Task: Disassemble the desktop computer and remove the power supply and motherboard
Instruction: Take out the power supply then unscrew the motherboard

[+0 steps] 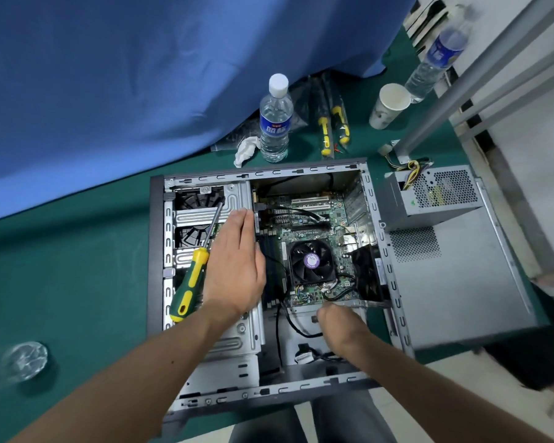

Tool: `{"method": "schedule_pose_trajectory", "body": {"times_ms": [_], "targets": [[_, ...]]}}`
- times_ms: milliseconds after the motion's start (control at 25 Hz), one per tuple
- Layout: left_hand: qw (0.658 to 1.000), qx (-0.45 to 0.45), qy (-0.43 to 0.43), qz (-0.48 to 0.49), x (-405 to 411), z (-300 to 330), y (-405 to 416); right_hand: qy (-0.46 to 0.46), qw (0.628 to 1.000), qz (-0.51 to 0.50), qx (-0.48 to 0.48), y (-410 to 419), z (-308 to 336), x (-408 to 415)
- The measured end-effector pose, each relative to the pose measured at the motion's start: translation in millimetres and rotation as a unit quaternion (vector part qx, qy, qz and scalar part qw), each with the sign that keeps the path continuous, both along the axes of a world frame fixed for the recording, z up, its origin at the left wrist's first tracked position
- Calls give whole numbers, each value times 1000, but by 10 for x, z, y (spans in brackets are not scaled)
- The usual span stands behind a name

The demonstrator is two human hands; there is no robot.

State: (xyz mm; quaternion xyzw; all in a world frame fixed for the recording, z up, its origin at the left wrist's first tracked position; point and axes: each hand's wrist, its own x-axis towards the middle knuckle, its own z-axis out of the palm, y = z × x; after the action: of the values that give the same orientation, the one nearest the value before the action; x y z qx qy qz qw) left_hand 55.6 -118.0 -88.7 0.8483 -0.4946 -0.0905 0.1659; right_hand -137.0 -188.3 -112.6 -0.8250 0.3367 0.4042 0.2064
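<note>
Flat left hand (234,266) on ridged metal bay, right hand (339,324) grip unclear, green motherboard (311,238).

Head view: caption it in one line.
Both hands reach the motherboard in the open case.

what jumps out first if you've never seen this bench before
The opened computer case lies flat in the middle of the green mat, its motherboard and black cooler fan exposed, with both hands inside: the left hand flat by the drive cage, the right hand at the board's near edge. A green and yellow screwdriver rests on the drive cage, and the grey power supply sits outside on the detached side panel, to the right.
</note>
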Motion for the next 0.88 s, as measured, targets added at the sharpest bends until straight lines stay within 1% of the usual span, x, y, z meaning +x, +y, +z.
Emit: {"method": "schedule_pose_trajectory", "body": {"times_ms": [80,160,240,320,440,520,600,680,760,800,840,880], "targets": [[1000,-3,-2,-1,-5,-4,9,-27,999,-6,35,-26,95,-14],[1000,-13,3,4,-5,-1,6,-60,997,-14,44,-81,233,-27],[1000,-18,16,5,-5,18,7,-125,989,-64,52,-151,427,-25],[999,-27,37,3,-9,39,20,-193,974,-113,40,-227,621,-27],[992,-39,120,22,0,152,59,-276,944,-179,-6,-344,898,-47],[977,-47,204,49,-9,290,45,-324,918,-228,-24,-458,1099,-37],[954,-61,292,31,-80,507,4,-348,894,-279,-27,-586,1293,-23],[921,-65,382,-42,-243,776,-13,-370,868,-332,-1,-651,1463,-15],[872,-20,479,-97,-428,974,-9,-388,834,-388,63,-605,1586,-11],[845,0,525,-101,-504,1043,14,-399,809,-418,104,-566,1637,-14],[820,6,565,-91,-566,1106,36,-410,786,-441,142,-527,1700,-17],[798,-1,598,-74,-611,1148,46,-413,769,-455,174,-490,1752,-18]]}}
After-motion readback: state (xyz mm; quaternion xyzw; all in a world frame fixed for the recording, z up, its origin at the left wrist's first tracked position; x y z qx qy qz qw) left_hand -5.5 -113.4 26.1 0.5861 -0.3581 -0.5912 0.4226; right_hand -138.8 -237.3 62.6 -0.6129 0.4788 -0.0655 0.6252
